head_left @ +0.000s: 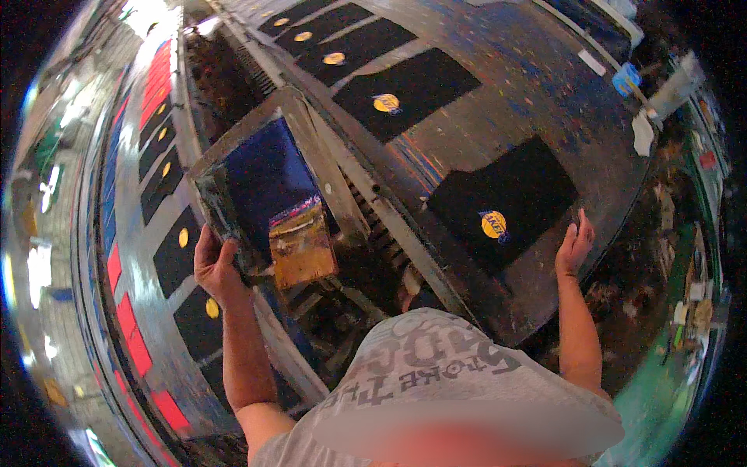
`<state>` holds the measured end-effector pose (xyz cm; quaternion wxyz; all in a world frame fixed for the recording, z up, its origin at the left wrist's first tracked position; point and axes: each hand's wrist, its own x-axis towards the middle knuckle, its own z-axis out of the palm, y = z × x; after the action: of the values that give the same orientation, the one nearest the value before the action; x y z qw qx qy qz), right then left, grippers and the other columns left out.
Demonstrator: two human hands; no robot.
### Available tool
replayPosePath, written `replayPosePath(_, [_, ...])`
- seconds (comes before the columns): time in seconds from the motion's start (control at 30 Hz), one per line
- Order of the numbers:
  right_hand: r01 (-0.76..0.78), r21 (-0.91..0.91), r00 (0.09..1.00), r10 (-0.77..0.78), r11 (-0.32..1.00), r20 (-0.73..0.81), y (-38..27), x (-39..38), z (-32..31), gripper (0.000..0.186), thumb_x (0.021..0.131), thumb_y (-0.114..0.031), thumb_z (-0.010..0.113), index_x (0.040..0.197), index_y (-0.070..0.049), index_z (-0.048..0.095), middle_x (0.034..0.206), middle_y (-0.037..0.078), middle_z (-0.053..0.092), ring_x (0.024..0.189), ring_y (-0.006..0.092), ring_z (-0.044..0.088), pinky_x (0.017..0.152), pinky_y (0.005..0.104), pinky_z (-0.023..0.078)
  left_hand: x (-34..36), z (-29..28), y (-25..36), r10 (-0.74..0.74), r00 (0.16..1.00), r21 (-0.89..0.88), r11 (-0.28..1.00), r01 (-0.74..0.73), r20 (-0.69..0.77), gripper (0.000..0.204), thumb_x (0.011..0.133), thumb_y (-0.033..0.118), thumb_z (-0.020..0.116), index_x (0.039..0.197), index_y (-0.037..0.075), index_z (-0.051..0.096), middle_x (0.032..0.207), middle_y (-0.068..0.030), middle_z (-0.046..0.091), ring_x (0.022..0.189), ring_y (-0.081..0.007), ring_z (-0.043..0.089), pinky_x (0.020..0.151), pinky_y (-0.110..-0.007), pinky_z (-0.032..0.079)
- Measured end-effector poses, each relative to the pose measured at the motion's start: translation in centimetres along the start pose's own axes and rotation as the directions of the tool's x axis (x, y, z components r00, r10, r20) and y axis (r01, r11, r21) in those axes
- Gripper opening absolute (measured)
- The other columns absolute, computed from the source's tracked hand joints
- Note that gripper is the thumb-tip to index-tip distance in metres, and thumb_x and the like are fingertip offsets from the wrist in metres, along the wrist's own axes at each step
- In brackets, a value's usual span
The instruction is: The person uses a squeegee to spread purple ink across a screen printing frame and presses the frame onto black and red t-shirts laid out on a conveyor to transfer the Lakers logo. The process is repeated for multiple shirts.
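My left hand (pixel 216 266) is closed around the side edge of a screen printing frame (pixel 210 159), tilted over the gap between two long tables. Dark blue mesh shows inside the frame, and a flat orange-brown block (pixel 302 247), perhaps a squeegee, rests in its lower part. My right hand (pixel 574 245) is open with fingers stretched out, beside the right corner of a black fabric panel (pixel 517 183). Whether its fingertips touch the table or the fabric I cannot tell. A round yellow print with purple (pixel 493 226) sits near the panel's lower edge.
Several more black panels (pixel 412 82) with yellow prints lie along the paint-stained right table (pixel 537 93). The left table (pixel 128 257) carries black and red pieces (pixel 132 335). A metal rail (pixel 366 183) edges the gap. A blue container (pixel 625 79) stands at the far right.
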<state>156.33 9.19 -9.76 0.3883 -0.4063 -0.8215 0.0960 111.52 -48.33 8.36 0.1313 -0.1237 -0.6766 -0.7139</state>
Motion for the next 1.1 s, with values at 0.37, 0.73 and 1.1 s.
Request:
replayPosePath(0.37, [0.127, -0.142, 0.983, -0.144, 0.982, -0.118, 5.5, 3.2, 4.2, 0.058, 0.115, -0.045, 0.057, 0.155, -0.004, 0.062, 0.157, 0.022, 0.063, 0.146, 0.04, 0.057, 0.125, 0.0517, 0.04, -16.7, -14.8, 9.5, 0.061, 0.942, 0.088, 0.996, -0.034, -0.331, 0.057, 0.09, -0.015, 0.077, 0.146, -0.007, 0.067, 0.137, -0.0137, 0.075, 0.121, -0.0202, 0.072, 0.105, -0.035, 0.057])
replayPosePath(0.73, [-0.004, -0.222, 0.995, -0.018, 0.975, -0.097, 5.2, 3.7, 4.0, 0.057, 0.112, -0.041, 0.064, 0.152, 0.0, 0.063, 0.154, 0.027, 0.064, 0.144, 0.0425, 0.058, 0.123, 0.053, 0.045, -32.1, -30.0, 14.5, 0.029, 0.543, 0.078, 0.995, 0.067, -0.839, 0.058, 0.095, -0.017, 0.068, 0.152, -0.002, 0.065, 0.137, -0.0133, 0.075, 0.116, -0.0219, 0.074, 0.099, -0.037, 0.061])
replayPosePath(1.1, [0.47, 0.013, 0.876, -0.465, 0.882, -0.125, -14.0, 12.9, 10.1, 0.04, 0.116, -0.028, 0.055, 0.143, -0.004, 0.072, 0.154, 0.02, 0.066, 0.146, 0.0404, 0.057, 0.125, 0.0523, 0.042, -36.5, -32.3, 17.3, 0.02, 0.328, 0.037, 0.998, 0.046, -0.944, 0.06, 0.093, -0.015, 0.065, 0.152, -0.003, 0.063, 0.142, -0.0157, 0.072, 0.123, -0.0284, 0.072, 0.107, -0.042, 0.06])
